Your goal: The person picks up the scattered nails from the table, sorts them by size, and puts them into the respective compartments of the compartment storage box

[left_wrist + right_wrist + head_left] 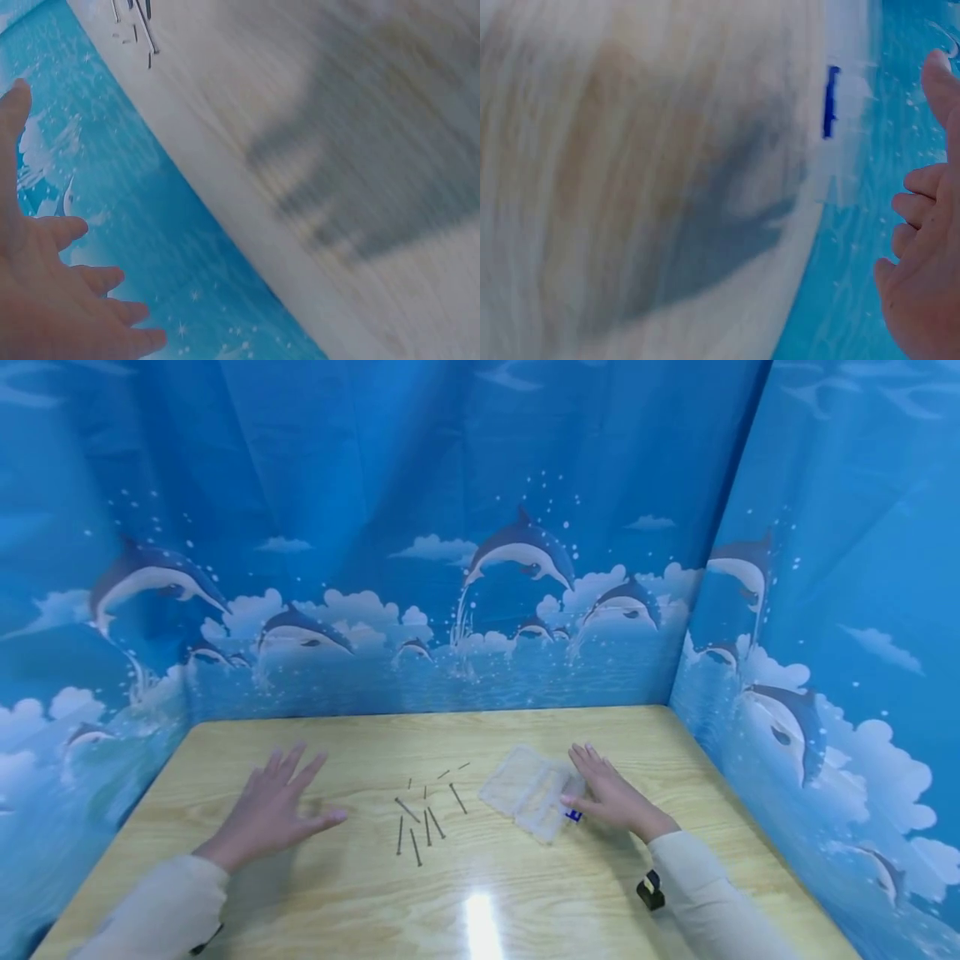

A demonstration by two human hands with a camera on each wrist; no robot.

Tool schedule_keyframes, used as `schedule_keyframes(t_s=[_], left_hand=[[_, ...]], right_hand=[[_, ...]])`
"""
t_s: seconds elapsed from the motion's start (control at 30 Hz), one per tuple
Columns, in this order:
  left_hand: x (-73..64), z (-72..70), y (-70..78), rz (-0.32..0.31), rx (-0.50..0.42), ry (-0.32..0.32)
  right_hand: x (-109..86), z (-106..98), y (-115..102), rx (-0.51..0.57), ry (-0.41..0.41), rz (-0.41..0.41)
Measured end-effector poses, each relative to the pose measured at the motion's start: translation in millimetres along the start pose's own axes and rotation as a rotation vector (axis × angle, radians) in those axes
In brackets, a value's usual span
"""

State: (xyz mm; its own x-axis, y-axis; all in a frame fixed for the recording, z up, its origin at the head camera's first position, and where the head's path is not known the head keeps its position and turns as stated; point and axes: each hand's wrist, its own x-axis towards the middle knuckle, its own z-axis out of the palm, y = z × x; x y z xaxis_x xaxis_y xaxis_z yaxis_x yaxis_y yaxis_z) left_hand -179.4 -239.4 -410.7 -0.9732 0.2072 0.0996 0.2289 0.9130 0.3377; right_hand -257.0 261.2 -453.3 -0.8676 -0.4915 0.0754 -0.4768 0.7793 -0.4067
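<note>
My left hand (266,810) hovers over the left part of the table, fingers straight and spread, holding nothing. To its right lie several long grey nails (407,810), loosely scattered, with a few shorter thin pins (443,774) behind them. The left wrist view catches some of these nails (145,28) at its top edge. On the other side, my right hand (611,793) has its fingers extended and overlaps the right edge of a clear plastic case (517,781) in the head view. The case lies opened flat and bears a blue marking (573,816).
The light wood-grain table (360,910) ends at a blue dolphin-print curtain (420,527) behind and at both sides. A bright glare spot (482,922) shows near the front. A black band piece (650,891) is at the right sleeve.
</note>
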Motion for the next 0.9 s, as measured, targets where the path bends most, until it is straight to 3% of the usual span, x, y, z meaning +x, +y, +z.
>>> schedule_keyframes(t_s=[0.2, 0.4, 0.6, 0.9], left_hand=[[-0.2, 16.3, 4.2, 0.064, -0.095, -0.037], [0.0, 29.4, 6.6, 0.122, -0.190, -0.033], [3.8, 40.7, 8.5, 0.119, -0.285, -0.061], [10.0, 54.2, 13.4, 0.143, -0.338, -0.080]], right_hand=[[1.9, 14, 1, 0.020, -0.020, -0.009], [0.5, 18, 3, 0.048, -0.051, 0.014], [-1.5, 22, 6, 0.053, -0.061, 0.035], [-1.5, 24, 5, 0.028, -0.101, 0.023]])
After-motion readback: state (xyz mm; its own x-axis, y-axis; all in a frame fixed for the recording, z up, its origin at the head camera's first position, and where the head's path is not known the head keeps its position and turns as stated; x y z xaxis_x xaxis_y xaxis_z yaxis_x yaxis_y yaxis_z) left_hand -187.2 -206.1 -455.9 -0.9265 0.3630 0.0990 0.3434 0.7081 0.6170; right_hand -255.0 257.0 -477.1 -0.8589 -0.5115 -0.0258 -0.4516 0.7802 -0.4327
